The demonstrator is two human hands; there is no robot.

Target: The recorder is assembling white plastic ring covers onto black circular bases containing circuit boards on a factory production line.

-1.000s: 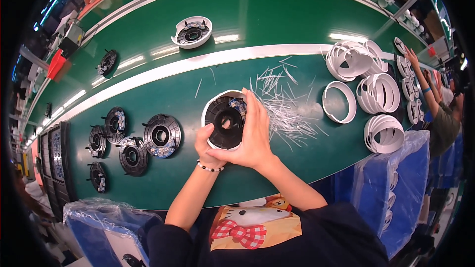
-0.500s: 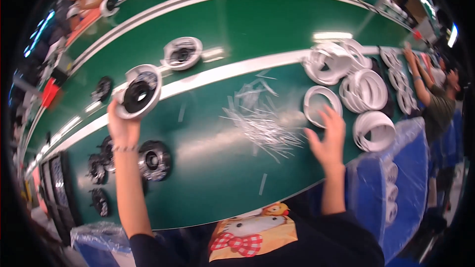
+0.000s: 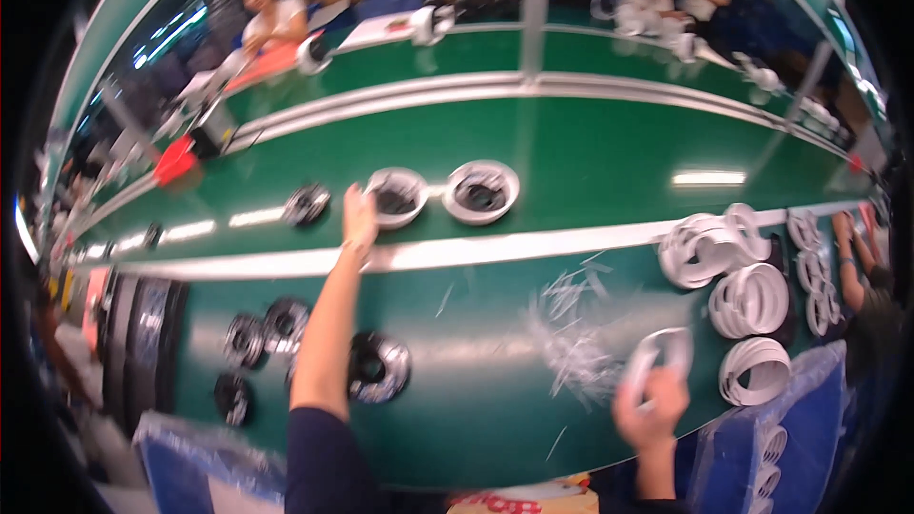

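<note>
Out over the far green surface, my left hand point(image 3: 359, 221) is closed on the left rim of a white round housing point(image 3: 411, 219) with a black coil-like part inside. Some of the fingers are hidden by the rim. A similar white housing with a black insert point(image 3: 481, 194) rests just to its right. My right hand point(image 3: 652, 411), blurred, is closed around a white ring point(image 3: 678, 346), which it holds up tilted above the near table. Left of that hand lies a loose heap of thin clear strips point(image 3: 576, 338).
Stacked white rings point(image 3: 749, 300) stand at the right. Several black round parts point(image 3: 379, 367) lie around my left forearm, and another point(image 3: 307, 204) sits on the far strip. Black trays point(image 3: 148, 338) are at the left edge. Co-workers point(image 3: 276, 24) sit across and at right.
My left hand has carried the white housing forward and set it beside the other one. My right hand, open before, has closed on a white ring and lifted it. The view has tilted up.
</note>
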